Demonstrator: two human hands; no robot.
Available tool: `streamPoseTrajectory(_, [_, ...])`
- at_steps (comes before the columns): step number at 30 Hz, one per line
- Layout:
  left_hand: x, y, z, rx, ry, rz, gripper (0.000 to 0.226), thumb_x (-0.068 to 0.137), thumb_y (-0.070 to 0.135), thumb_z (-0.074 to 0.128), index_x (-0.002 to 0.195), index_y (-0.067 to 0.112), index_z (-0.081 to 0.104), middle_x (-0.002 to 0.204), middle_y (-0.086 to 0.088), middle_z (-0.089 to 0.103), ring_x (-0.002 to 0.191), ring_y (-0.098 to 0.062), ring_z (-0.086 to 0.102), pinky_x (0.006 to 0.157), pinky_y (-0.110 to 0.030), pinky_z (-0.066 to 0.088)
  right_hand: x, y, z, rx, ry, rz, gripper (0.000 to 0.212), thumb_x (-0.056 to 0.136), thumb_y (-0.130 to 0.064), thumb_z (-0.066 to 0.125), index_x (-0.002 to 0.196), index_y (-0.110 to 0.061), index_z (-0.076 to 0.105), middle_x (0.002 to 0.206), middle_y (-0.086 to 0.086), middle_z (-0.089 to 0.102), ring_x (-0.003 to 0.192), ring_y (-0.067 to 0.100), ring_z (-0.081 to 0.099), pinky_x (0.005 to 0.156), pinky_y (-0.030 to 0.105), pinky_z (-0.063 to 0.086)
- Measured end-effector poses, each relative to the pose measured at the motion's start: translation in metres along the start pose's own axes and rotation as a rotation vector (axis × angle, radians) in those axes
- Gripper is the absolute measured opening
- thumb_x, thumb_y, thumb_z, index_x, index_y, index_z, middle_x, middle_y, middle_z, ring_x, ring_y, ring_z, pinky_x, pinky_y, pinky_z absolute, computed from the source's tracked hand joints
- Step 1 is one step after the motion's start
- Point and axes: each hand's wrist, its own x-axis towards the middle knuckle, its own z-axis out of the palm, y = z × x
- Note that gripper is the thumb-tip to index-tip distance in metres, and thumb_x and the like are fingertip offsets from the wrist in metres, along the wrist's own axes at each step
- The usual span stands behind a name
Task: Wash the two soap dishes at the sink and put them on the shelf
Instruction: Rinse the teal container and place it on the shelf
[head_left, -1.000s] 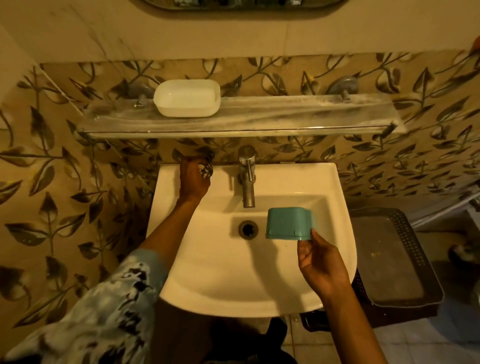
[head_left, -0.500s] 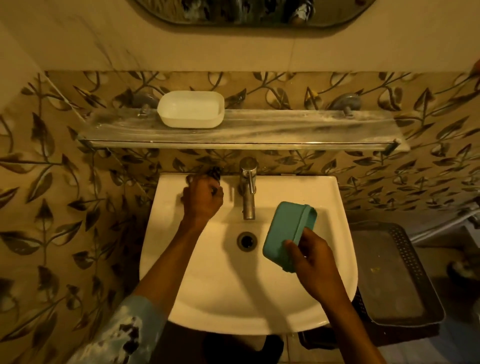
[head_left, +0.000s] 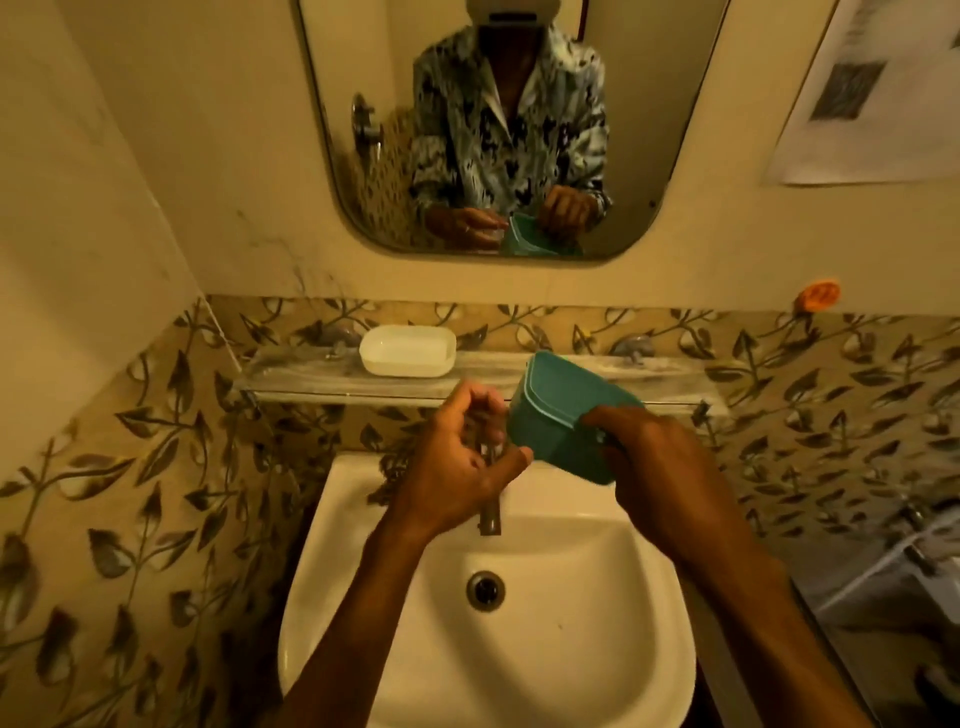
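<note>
Gripping the teal soap dish (head_left: 561, 410) in the right hand (head_left: 649, 457), tilted above the sink (head_left: 363, 597) and in front of the shelf (head_left: 291, 374) where the white soap dish (head_left: 408, 351) sits. That looks like the shelving step, I'd say, and it needs a level set-down beside the white one. Left hand (head_left: 462, 467) is half-curled at the teal dish's corner, whether touching I cannot tell, and it hides the top of the tap (head_left: 491, 514).

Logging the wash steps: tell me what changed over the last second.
The right hand lifted the teal soap dish from over the sink to shelf height, still gripping it. The left hand left the knob at the sink's back and came beside the dish. The white soap dish stayed on the shelf.
</note>
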Motion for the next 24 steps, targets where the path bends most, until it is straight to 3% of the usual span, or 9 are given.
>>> streamPoseTrajectory(2, [0.017, 0.010, -0.008, 0.083, -0.062, 0.053, 0.074, 0.068, 0.030, 0.080, 0.128, 0.048, 0.039, 0.121, 0.012, 0.051, 0.105, -0.004, 0.054, 0.065, -0.020, 0.052, 0.017, 0.000, -0.014, -0.054, 0.038, -0.062, 0.048, 0.072, 0.001, 0.076, 0.114, -0.022, 0.067, 0.106, 0.009, 0.072, 0.092, 0.028, 0.070, 0.072, 0.038, 0.058])
streamPoseTrajectory(4, [0.035, 0.015, -0.012, 0.150, -0.095, 0.092, 0.084, 0.069, 0.032, 0.081, 0.135, 0.054, 0.033, 0.130, 0.010, 0.047, 0.111, -0.005, 0.052, 0.071, -0.025, 0.057, 0.036, 0.002, -0.022, -0.098, 0.054, -0.137, 0.049, 0.071, -0.001, 0.077, 0.114, -0.021, 0.068, 0.106, 0.008, 0.072, 0.098, 0.030, 0.067, 0.084, 0.045, 0.054])
streamPoseTrajectory(6, [0.051, 0.016, -0.011, 0.164, -0.053, 0.126, 0.064, 0.073, 0.030, 0.079, 0.128, 0.043, 0.050, 0.130, 0.007, 0.051, 0.112, -0.007, 0.054, 0.073, -0.029, 0.060, 0.054, 0.007, -0.023, -0.120, 0.048, -0.177, 0.049, 0.074, -0.002, 0.074, 0.118, -0.023, 0.066, 0.110, 0.007, 0.070, 0.103, 0.029, 0.063, 0.089, 0.048, 0.052])
streamPoseTrajectory(8, [0.065, 0.013, -0.007, 0.137, 0.054, 0.141, 0.037, 0.074, 0.023, 0.079, 0.108, 0.028, 0.064, 0.118, 0.006, 0.060, 0.108, -0.007, 0.059, 0.072, -0.027, 0.060, 0.068, 0.011, -0.017, -0.091, 0.082, -0.210, 0.045, 0.078, 0.002, 0.069, 0.117, -0.019, 0.067, 0.111, 0.008, 0.068, 0.103, 0.030, 0.062, 0.083, 0.044, 0.055])
streamPoseTrajectory(11, [0.081, 0.007, -0.004, 0.045, 0.152, 0.139, 0.024, 0.072, 0.011, 0.080, 0.090, 0.017, 0.066, 0.096, 0.007, 0.065, 0.092, 0.005, 0.063, 0.071, -0.017, 0.058, 0.085, 0.020, -0.002, 0.078, 0.245, -0.210, 0.033, 0.078, 0.003, 0.071, 0.109, -0.008, 0.070, 0.121, 0.019, 0.059, 0.111, 0.034, 0.058, 0.085, 0.038, 0.056])
streamPoseTrajectory(15, [0.096, -0.005, -0.005, 0.042, 0.205, 0.103, 0.023, 0.072, 0.004, 0.080, 0.085, 0.017, 0.066, 0.089, 0.002, 0.068, 0.079, 0.007, 0.063, 0.070, -0.009, 0.054, 0.106, 0.041, 0.024, 0.462, 0.302, 0.062, 0.066, 0.075, -0.008, 0.078, 0.135, -0.012, 0.049, 0.143, 0.017, 0.039, 0.130, 0.030, 0.044, 0.099, 0.040, 0.050])
streamPoseTrajectory(17, [0.103, -0.012, -0.004, 0.083, 0.219, 0.088, 0.022, 0.072, 0.004, 0.079, 0.086, 0.016, 0.066, 0.092, -0.002, 0.068, 0.081, 0.000, 0.063, 0.070, -0.006, 0.053, 0.113, 0.046, 0.037, 0.646, 0.275, 0.206, 0.078, 0.072, -0.010, 0.081, 0.140, -0.009, 0.043, 0.136, 0.018, 0.052, 0.121, 0.028, 0.055, 0.093, 0.036, 0.054])
streamPoseTrajectory(20, [0.111, -0.022, 0.002, 0.141, 0.240, 0.060, 0.021, 0.072, 0.003, 0.079, 0.088, 0.010, 0.067, 0.095, -0.008, 0.070, 0.084, -0.011, 0.064, 0.068, -0.003, 0.050, 0.118, 0.047, 0.055, 0.776, 0.281, 0.236, 0.062, 0.070, -0.005, 0.081, 0.126, -0.003, 0.056, 0.111, 0.011, 0.069, 0.099, 0.022, 0.068, 0.075, 0.013, 0.055])
streamPoseTrajectory(24, [0.116, -0.029, 0.008, 0.170, 0.287, 0.022, 0.023, 0.071, 0.001, 0.080, 0.089, 0.008, 0.067, 0.097, -0.008, 0.069, 0.087, -0.012, 0.064, 0.069, -0.005, 0.051, 0.120, 0.047, 0.066, 0.837, 0.296, 0.245, 0.051, 0.066, -0.001, 0.083, 0.115, -0.004, 0.066, 0.098, -0.001, 0.068, 0.088, 0.012, 0.068, 0.075, 0.013, 0.056])
